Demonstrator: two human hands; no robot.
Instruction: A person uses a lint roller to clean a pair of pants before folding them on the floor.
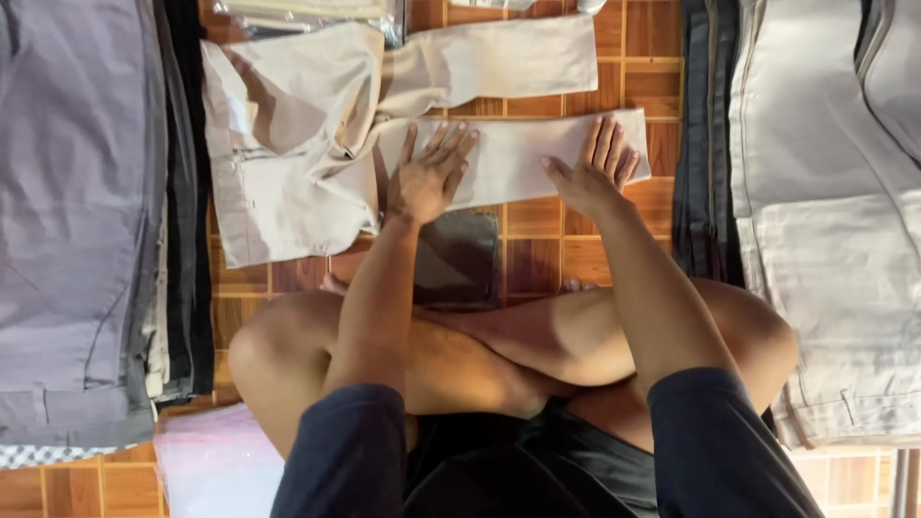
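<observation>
Both hands flat on one leg of beige trousers, floor level.

Left hand [425, 177]: fingers [451, 144] spread and extended, palm down on the lower leg of the beige trousers [288, 144], near where the leg meets the seat; nothing gripped. Right hand [593, 173]: fingers [606, 142] likewise straight and splayed, pressing the same leg near its hem, right of centre; nothing gripped. Trousers lie across the upper middle of the frame on a wooden parquet floor [532, 240], waistband at left, second leg angled up towards the top edge. Person sits cross-legged at lower centre, dark sleeves, bare knees. Stack of grey folded garments [77, 211] fills the left edge; pale folded garments [825, 240] the right edge, dark ones [705, 144] just beside them. Clear plastic bag [216, 460] at lower left.
</observation>
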